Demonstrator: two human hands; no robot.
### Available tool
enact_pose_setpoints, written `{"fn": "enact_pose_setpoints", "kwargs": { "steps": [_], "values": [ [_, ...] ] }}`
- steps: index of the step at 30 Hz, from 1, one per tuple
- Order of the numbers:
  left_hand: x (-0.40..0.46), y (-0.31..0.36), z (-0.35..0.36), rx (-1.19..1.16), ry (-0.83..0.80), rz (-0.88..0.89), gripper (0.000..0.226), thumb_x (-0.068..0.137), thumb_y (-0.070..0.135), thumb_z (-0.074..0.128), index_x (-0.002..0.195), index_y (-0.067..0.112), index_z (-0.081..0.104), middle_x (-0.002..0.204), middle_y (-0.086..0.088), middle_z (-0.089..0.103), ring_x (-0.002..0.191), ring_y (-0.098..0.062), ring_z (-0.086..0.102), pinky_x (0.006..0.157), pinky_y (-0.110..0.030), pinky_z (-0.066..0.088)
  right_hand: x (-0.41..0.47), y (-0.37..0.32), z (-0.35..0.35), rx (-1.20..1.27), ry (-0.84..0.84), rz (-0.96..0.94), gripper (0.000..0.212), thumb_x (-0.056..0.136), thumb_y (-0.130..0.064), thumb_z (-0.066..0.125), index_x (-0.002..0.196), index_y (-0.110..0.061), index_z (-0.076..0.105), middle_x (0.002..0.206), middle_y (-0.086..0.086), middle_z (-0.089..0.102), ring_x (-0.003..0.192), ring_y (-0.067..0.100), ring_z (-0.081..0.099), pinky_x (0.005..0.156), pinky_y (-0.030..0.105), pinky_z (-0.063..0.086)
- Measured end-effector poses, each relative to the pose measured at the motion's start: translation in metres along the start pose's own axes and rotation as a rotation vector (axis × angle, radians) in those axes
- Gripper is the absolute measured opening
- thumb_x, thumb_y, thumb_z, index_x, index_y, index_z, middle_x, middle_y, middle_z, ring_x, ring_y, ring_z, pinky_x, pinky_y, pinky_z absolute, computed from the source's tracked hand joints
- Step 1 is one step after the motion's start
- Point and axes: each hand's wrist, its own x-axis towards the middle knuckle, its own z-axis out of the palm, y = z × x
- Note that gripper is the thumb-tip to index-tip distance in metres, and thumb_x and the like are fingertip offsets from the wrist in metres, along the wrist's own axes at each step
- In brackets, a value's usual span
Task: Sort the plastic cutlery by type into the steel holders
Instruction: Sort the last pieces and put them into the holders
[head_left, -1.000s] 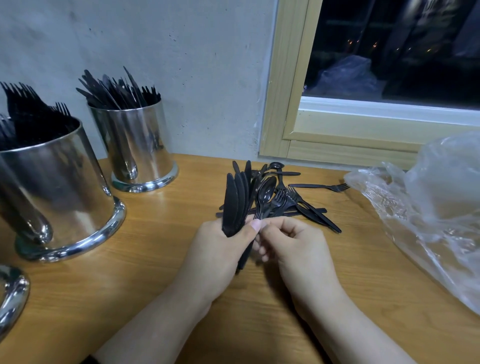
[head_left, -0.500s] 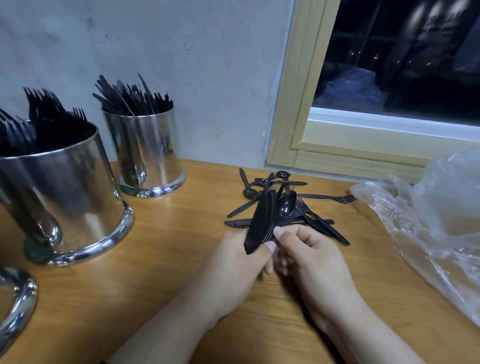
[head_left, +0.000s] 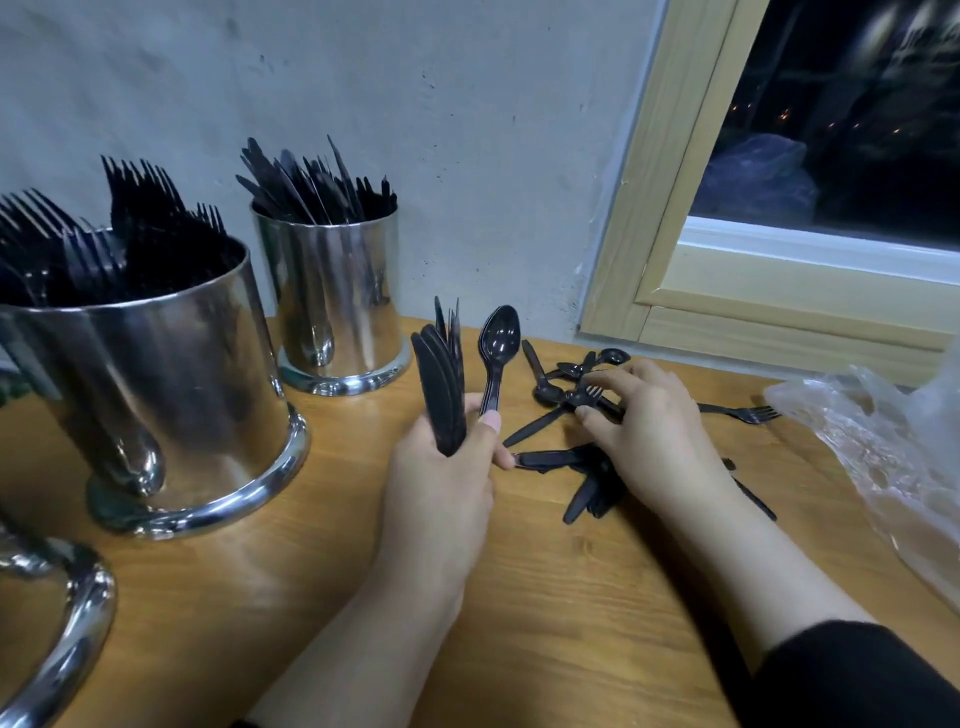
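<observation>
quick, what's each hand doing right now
Left hand: closed, gripping a bundle of knives and a spoon.
Right hand: open, fingers reaching into the loose cutlery pile.

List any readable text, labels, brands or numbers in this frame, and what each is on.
None readable.
The steel holders: bare metal with reflections, no markings visible.
The black cutlery in the left hand and under the right hand: no embossing legible.
The plastic bag: clear, no print visible.
The window: only dark shapes and small lights, no sign legible.
</observation>
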Motion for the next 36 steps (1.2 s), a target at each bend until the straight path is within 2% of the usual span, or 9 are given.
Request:
{"fn": "enact_pose_setpoints", "kwargs": {
  "steps": [8,13,17,19,21,25,29,32,36],
  "values": [
    [0.003,-0.011,0.002,0.047,-0.023,0.022,0.014,0.101,0.029,0.061,0.100,0.038,0.071,0.064,0.008,0.062,0.056,-0.017,0.044,0.056,-0.034,0.040,0.016,0.000,0.016,-0.142,-0.114,0.049,0.024,0.095,-0.038,0.064,0.116,-0.029,0.070,0.116,-0.003,0.055,0.114,0.023,0.046,0.084,0.038,0.033],
    [0.000,-0.010,0.001,0.078,-0.017,0.037,0.018,0.100,0.029,0.062,0.086,0.032,0.074,0.059,0.004,0.056,0.056,-0.015,0.048,0.056,-0.034,0.042,0.013,0.003,0.009,0.019,0.164,-0.085,0.015,0.095,-0.027,0.065,0.104,-0.019,0.074,0.102,-0.001,0.058,0.103,0.023,0.051,0.081,0.036,0.036],
    [-0.002,-0.003,0.003,0.093,0.031,0.089,0.019,0.101,0.025,0.061,0.089,0.038,0.069,0.071,0.003,0.070,0.064,-0.014,0.065,0.059,-0.032,0.043,0.000,-0.013,-0.025,0.463,0.455,-0.073,0.016,0.096,-0.024,0.066,0.080,-0.021,0.064,0.075,-0.009,0.059,0.072,0.005,0.051,0.065,0.017,0.037],
    [-0.004,0.000,0.003,0.129,0.060,0.123,0.013,0.101,0.028,0.061,0.093,0.036,0.068,0.074,0.005,0.073,0.061,-0.014,0.063,0.057,-0.030,0.046,-0.006,-0.022,-0.036,0.747,0.416,0.040,0.024,0.096,-0.025,0.065,0.073,-0.020,0.061,0.064,-0.009,0.061,0.065,0.007,0.056,0.062,0.019,0.042],
    [-0.005,0.002,0.002,0.172,0.090,0.162,0.011,0.100,0.029,0.061,0.094,0.031,0.070,0.079,0.009,0.074,0.054,-0.006,0.056,0.053,-0.017,0.047,-0.013,-0.030,-0.041,0.964,0.330,0.120,0.030,0.097,-0.020,0.063,0.068,-0.016,0.059,0.058,-0.004,0.063,0.064,0.018,0.065,0.062,0.024,0.049],
    [-0.008,0.004,0.002,0.243,0.083,0.187,0.010,0.098,0.028,0.064,0.096,0.034,0.071,0.081,0.017,0.073,0.077,0.014,0.062,0.062,0.001,0.041,-0.022,-0.043,-0.039,1.244,0.195,0.242,0.032,0.098,-0.011,0.060,0.067,-0.007,0.053,0.057,0.003,0.063,0.059,0.024,0.067,0.055,0.025,0.052],
    [-0.010,0.004,0.004,0.295,0.011,0.163,0.019,0.097,0.028,0.064,0.084,0.041,0.064,0.079,0.015,0.074,0.079,-0.001,0.069,0.062,-0.007,0.047,-0.024,-0.049,-0.034,1.268,0.142,0.269,0.032,0.097,-0.013,0.061,0.067,-0.007,0.055,0.058,0.007,0.063,0.060,0.026,0.067,0.061,0.031,0.055],
    [-0.011,0.005,0.005,0.331,-0.024,0.139,0.019,0.097,0.031,0.064,0.084,0.044,0.062,0.078,0.016,0.073,0.073,-0.001,0.069,0.060,-0.004,0.045,-0.024,-0.051,-0.029,1.241,0.146,0.273,0.031,0.097,-0.014,0.062,0.068,-0.006,0.059,0.063,0.009,0.068,0.059,0.023,0.065,0.063,0.032,0.055],
    [-0.010,0.004,0.003,0.400,-0.058,0.152,0.018,0.097,0.036,0.062,0.079,0.034,0.060,0.072,-0.006,0.067,0.070,-0.020,0.063,0.057,-0.012,0.044,-0.022,-0.048,-0.028,1.313,0.150,0.329,0.028,0.098,-0.018,0.063,0.074,-0.003,0.063,0.061,0.011,0.067,0.060,0.021,0.065,0.061,0.027,0.055]
  ]
}}
